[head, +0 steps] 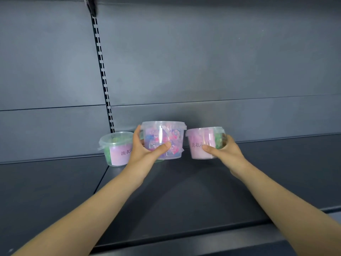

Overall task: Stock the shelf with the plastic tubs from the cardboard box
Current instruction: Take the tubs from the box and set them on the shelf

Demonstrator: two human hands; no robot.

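Stocking step: left hand (145,151) grips the big tub (166,137), right hand (225,151) grips the pink tub (200,145). Next, set both gently on the shelf (184,193).

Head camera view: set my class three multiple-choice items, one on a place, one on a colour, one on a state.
1. Where is the clear plastic tub of green pieces? A on the dark grey metal shelf; B on the floor; C in a box.
2. Its label is: A yellow; B pink; C white.
3. The left hand: A hangs empty; B lies flat; C grips the clear tub of pink and blue pieces.
A, it stands there; B, pink paper shows; C, fingers curl round it.
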